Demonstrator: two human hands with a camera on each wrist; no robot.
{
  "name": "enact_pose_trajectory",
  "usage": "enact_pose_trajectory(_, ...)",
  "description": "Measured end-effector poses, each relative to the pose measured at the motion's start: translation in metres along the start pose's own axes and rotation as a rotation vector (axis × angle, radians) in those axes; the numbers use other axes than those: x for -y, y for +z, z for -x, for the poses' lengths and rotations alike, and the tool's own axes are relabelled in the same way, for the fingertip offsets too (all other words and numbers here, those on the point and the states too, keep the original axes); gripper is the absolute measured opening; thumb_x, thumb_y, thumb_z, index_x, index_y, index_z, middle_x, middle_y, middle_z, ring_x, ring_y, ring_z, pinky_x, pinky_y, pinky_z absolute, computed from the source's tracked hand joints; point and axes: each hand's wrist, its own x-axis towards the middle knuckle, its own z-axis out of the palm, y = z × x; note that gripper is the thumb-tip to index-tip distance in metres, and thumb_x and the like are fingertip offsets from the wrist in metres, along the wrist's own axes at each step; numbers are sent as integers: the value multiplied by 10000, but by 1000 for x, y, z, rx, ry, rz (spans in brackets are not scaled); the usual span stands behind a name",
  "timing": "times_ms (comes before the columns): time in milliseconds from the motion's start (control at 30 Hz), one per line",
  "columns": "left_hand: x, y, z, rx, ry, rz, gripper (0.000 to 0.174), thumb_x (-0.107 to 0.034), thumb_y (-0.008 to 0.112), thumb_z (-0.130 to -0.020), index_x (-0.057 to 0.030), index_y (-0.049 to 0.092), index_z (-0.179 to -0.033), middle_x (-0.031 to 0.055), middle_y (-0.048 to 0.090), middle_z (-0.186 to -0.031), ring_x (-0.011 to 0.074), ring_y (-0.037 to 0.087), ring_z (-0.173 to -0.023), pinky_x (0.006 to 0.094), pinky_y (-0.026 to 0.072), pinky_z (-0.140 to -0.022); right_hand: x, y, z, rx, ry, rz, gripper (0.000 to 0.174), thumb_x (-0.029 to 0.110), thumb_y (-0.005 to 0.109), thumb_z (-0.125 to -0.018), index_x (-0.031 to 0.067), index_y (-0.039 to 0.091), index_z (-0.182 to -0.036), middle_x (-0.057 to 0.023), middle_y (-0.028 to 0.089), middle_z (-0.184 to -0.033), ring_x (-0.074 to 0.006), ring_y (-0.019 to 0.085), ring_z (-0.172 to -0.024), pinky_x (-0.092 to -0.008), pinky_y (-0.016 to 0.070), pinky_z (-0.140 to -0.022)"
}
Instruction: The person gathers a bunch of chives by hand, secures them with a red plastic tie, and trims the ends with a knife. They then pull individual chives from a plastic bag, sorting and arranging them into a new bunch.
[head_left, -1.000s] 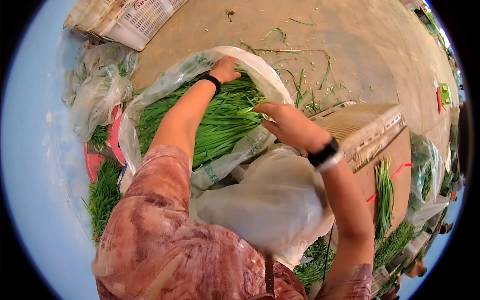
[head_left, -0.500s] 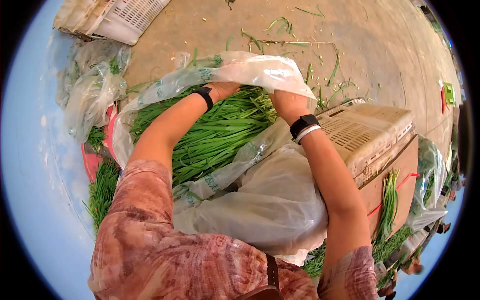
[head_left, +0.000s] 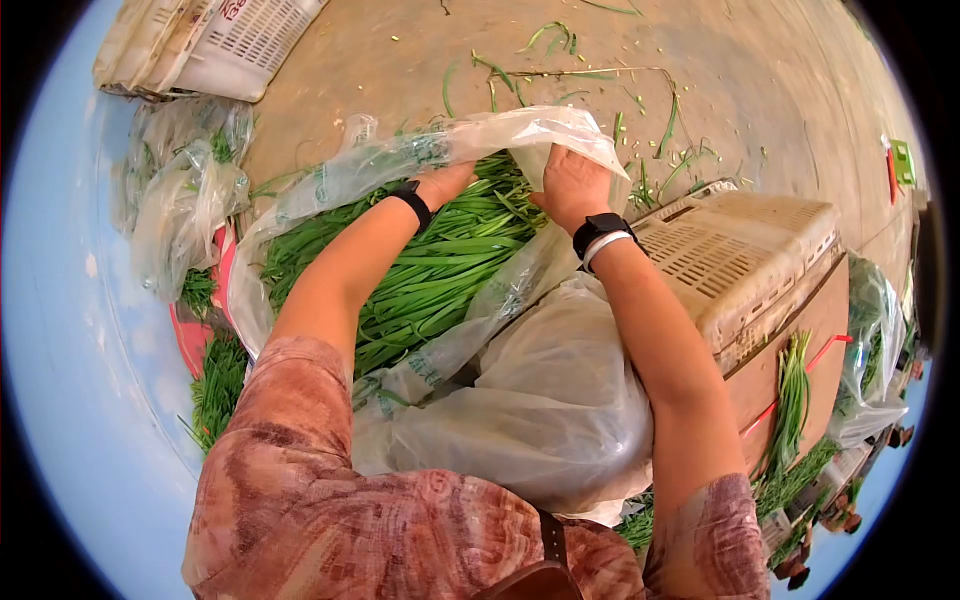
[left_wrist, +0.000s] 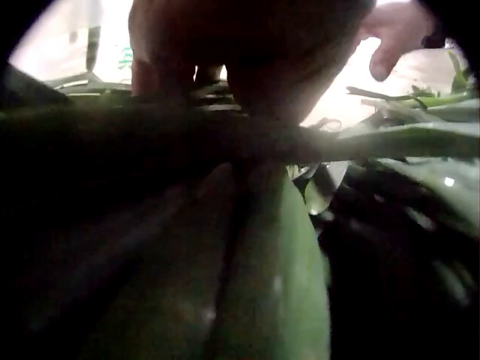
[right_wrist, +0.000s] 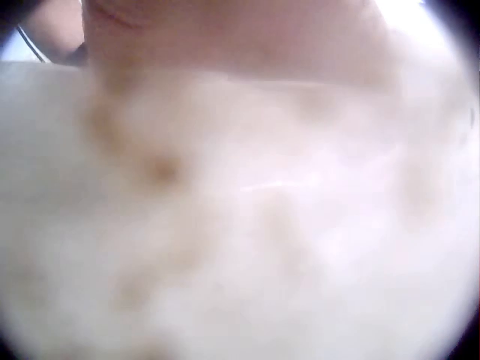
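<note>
A large clear plastic bag (head_left: 300, 212) lies open, full of long flat green leaves that look like garlic chives (head_left: 440, 270). My left hand (head_left: 447, 182) rests on the far ends of the chives, its fingertips under the bag's far rim. In the left wrist view its fingers reach down among the leaves, the tips hidden. My right hand (head_left: 575, 187) is inside the bag's right side, fingers straight and thumb apart beside the chive ends. Bag plastic (right_wrist: 285, 225) fills most of the right wrist view.
Upturned beige plastic crates (head_left: 745, 255) stand close on the right, with a small chive bunch (head_left: 793, 400) on cardboard beside them. More white crates (head_left: 235, 45) are at the upper left. Crumpled plastic bags (head_left: 190, 210) lie at left. Leaf scraps litter the floor (head_left: 400, 70).
The right hand has moved forward from over the chives into the bag's right side. The bag's far rim now folds over toward the hands, and the left hand stays at the chive ends.
</note>
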Motion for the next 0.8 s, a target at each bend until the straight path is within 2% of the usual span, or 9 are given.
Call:
enact_pose_trajectory(67,0,-9,-9,84,-96,-9,767,-343,757,-685,-25,442,-1308,217,378,-1393,387,336,-1292,451,287,-1059,-4,20,-4,76,41,32,753,282,720,-717,-51,382,-1301,-235,461,-1303,-363,436,-1223,-448,333,-1031)
enact_pose_trajectory(167,14,-31,-32,491,-207,312,753,-381,752,-687,-11,477,-1283,214,443,-1354,343,413,-1252,423,340,-1028,-14,57,-9,94,97,-49,564,185,673,-733,-9,484,-1228,-192,519,-1241,-318,476,-1189,-422,367,-1002)
enact_pose_trajectory(200,7,-49,-40,705,-307,200,781,-413,738,-699,-1,458,-1300,232,478,-1318,325,483,-1195,405,386,-991,-16,57,-12,79,121,-96,504,152,656,-738,7,519,-1201,-179,538,-1218,-303,491,-1176,-412,382,-988)
enact_pose_trajectory(300,29,-13,-45,645,-259,166,767,-402,733,-711,3,457,-1301,230,495,-1302,339,480,-1195,402,390,-990,-18,49,-10,-11,179,-119,252,115,447,-873,84,636,-1036,-114,655,-1020,-291,625,-956,-387,493,-791)
enact_pose_trajectory(433,15,-33,-47,647,-327,247,827,-429,761,-675,3,445,-1306,220,465,-1337,338,447,-1230,404,383,-1001,-17,-5,-11,436,293,-201,197,152,578,-792,70,678,-940,-157,676,-934,-320,656,-876,-404,516,-751)
enact_pose_trajectory(633,13,-7,-37,256,-34,156,529,-176,684,-615,3,555,-1097,243,592,-1054,360,572,-980,423,468,-840,-30,-2,-2,379,322,-310,210,172,570,-763,32,670,-884,-186,666,-892,-346,650,-842,-432,519,-746)
enact_pose_trajectory(700,-3,-33,-32,393,-161,63,489,-148,655,-621,-3,563,-1079,238,594,-1049,370,581,-947,423,478,-818,-35,5,0,352,358,-340,199,169,567,-759,43,672,-872,-183,666,-886,-348,648,-824,-432,518,-736)
enact_pose_trajectory(733,2,-32,-23,204,-63,160,462,-133,636,-632,7,566,-1067,241,594,-1043,373,588,-925,422,486,-799,-37,6,2,346,377,-356,193,167,565,-757,48,673,-865,-182,666,-883,-348,648,-815,-431,518,-732)
enact_pose_trajectory(800,12,-37,-11,175,6,206,463,-131,638,-637,22,559,-1067,244,596,-1032,371,590,-926,425,483,-804,-38,-4,5,358,352,-399,195,144,565,-753,39,674,-876,-183,668,-900,-353,645,-847,-423,516,-741)
